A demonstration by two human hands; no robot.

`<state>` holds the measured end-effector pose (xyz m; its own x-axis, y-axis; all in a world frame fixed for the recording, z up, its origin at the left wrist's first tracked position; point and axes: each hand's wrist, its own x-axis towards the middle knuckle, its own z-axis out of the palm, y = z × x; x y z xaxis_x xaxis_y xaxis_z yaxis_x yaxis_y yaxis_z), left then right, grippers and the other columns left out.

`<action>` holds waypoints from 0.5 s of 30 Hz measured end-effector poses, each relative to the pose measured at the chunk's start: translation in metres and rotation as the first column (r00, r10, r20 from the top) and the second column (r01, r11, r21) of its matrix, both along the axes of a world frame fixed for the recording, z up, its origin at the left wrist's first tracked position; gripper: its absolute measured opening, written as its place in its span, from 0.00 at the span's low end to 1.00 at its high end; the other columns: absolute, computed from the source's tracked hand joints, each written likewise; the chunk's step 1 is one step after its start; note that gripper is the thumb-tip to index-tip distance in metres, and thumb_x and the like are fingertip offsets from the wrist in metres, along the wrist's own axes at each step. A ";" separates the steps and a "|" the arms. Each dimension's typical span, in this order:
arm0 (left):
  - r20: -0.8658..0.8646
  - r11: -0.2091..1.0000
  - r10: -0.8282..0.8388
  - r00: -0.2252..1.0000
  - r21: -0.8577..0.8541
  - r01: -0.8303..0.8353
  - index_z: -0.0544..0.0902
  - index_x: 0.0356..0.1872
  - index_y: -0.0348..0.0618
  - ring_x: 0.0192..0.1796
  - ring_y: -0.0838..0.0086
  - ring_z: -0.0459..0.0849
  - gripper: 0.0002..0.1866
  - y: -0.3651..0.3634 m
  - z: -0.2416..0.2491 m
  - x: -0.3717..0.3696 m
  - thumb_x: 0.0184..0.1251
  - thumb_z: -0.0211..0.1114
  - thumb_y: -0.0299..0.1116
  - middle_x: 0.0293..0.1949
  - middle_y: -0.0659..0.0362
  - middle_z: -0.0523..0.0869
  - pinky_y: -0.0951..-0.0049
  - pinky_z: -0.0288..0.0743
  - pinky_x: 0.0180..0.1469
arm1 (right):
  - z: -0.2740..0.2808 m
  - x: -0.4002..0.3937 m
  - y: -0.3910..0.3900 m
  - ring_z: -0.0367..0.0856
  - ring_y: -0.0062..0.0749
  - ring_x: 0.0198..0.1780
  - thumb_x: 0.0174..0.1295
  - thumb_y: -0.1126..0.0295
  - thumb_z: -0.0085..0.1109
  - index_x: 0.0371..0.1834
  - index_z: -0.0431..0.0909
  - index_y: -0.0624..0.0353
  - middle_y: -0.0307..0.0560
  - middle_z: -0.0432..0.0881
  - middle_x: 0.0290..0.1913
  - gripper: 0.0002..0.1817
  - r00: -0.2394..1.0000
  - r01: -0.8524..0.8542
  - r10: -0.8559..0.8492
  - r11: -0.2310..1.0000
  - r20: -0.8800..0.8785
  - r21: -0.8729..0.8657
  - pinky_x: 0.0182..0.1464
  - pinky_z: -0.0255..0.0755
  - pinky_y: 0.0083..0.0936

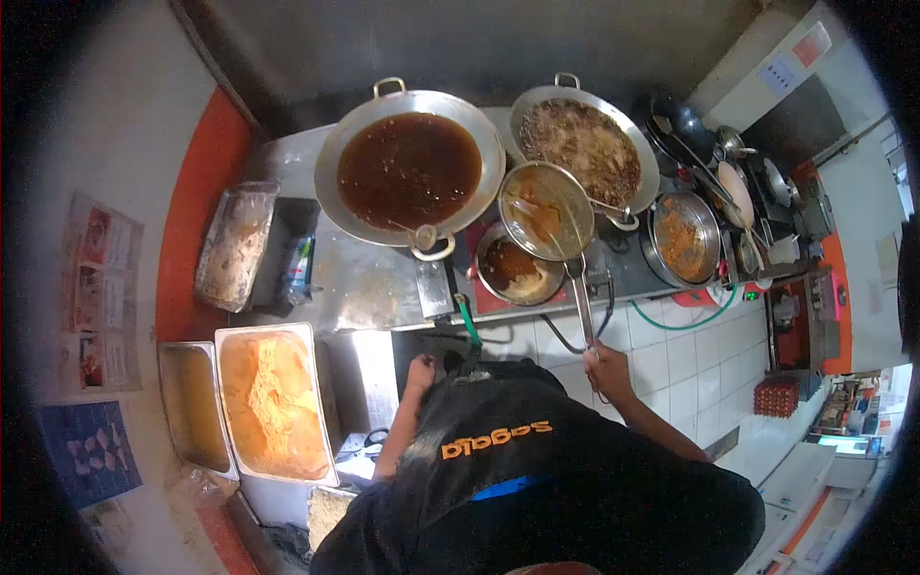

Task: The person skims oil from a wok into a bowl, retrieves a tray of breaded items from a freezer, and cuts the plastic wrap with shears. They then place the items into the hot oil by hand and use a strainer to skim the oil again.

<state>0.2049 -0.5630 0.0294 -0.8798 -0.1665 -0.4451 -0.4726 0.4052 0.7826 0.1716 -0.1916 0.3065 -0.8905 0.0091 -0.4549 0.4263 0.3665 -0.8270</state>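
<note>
My right hand (607,372) is closed around the long metal handle of a round mesh strainer (546,211). Orange-brown bits cling to its mesh. The strainer hangs over the gap between the right wok (644,158) of bubbling oil and a smaller pot (551,290) with dark liquid and pale foam, covering part of both. My left hand (420,372) is low beside the apron, its fingers curled, and I see nothing in it. Nearest to it is the counter's front edge. A large wok (331,172) of still, dark brown oil stands at the left, a small ladle (425,236) at its rim.
A metal tray of orange flour (321,402) stands at left, beside a deep pan (177,359) of yellowish liquid. A worn metal tin (235,240) sits on the counter. Fried bits lie in a steel bowl (704,216) at right. A green hose (685,327) loops below the counter.
</note>
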 end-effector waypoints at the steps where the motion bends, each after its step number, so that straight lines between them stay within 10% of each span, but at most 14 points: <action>1: -0.022 0.999 -0.012 1.000 -0.031 0.011 0.80 0.36 0.33 0.41 0.53 0.82 0.10 0.000 0.000 -0.001 0.56 0.57 0.27 0.35 0.42 0.82 0.64 0.74 0.44 | -0.028 0.012 0.015 0.69 0.23 0.14 0.60 0.72 0.52 0.50 0.73 0.69 0.43 0.73 0.15 0.16 0.996 -0.009 0.017 0.996 -0.087 0.093 0.15 0.62 0.23; 6: 0.016 0.995 -0.083 0.996 -0.050 0.083 0.79 0.38 0.31 0.42 0.55 0.82 0.11 0.006 0.030 -0.009 0.57 0.57 0.27 0.35 0.42 0.82 0.65 0.74 0.45 | -0.087 0.020 0.027 0.76 0.51 0.23 0.57 0.72 0.53 0.47 0.74 0.71 0.61 0.74 0.19 0.16 0.886 -0.106 0.347 0.799 -0.309 0.592 0.26 0.67 0.38; 15: 0.079 0.993 -0.084 0.993 -0.079 0.090 0.78 0.39 0.29 0.43 0.53 0.82 0.12 0.005 0.040 -0.010 0.57 0.56 0.27 0.37 0.40 0.82 0.65 0.74 0.46 | -0.111 0.021 0.040 0.76 0.50 0.25 0.62 0.68 0.44 0.48 0.72 0.70 0.58 0.75 0.21 0.17 0.849 -0.250 0.494 0.687 -0.187 0.683 0.30 0.70 0.41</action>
